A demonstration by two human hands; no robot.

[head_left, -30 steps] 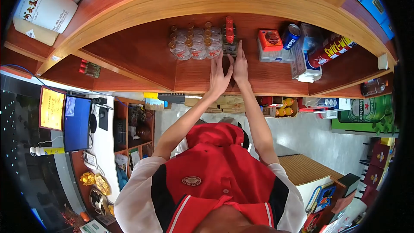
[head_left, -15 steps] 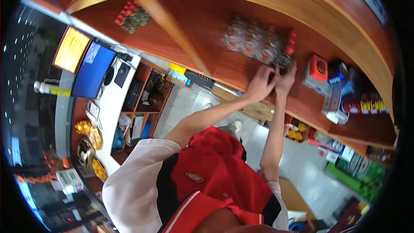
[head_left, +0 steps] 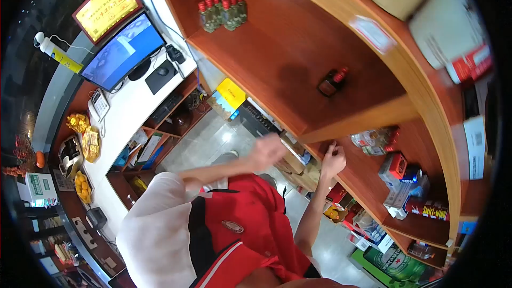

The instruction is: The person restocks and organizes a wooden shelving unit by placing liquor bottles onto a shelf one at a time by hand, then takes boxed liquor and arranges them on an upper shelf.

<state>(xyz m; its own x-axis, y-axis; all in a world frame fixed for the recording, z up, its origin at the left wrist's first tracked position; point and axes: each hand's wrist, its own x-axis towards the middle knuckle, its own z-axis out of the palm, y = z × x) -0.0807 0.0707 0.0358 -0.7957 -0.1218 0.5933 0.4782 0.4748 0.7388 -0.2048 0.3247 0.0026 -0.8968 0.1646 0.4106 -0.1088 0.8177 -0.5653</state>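
Beside the front edge of the shelf, my right hand [head_left: 333, 161] has its fingers curled in; whatever they hold, if anything, is hidden. Clear glass bottles and red-capped ones [head_left: 375, 140] stand just beyond it, right of a wooden divider [head_left: 362, 118]. My left hand [head_left: 268, 151] is smeared by motion in front of the shelf, away from the bottles, and its fingers cannot be made out. Across the divider, a small dark bottle with a red cap [head_left: 332, 82] stands alone on the shelf. Several small red-capped bottles [head_left: 223, 10] are grouped in that compartment's far left corner.
Boxes and cans [head_left: 404, 181] fill the shelf's right end. At left, a white desk [head_left: 120, 128] carries a monitor [head_left: 124, 50], a telephone [head_left: 99, 105] and gold ornaments [head_left: 89, 144]. A green Heineken carton [head_left: 397, 264] sits low at right.
Both hands have come away from the clear bottles, the left one farther to the left. The view has turned toward the left compartment, and the lone dark bottle now shows.
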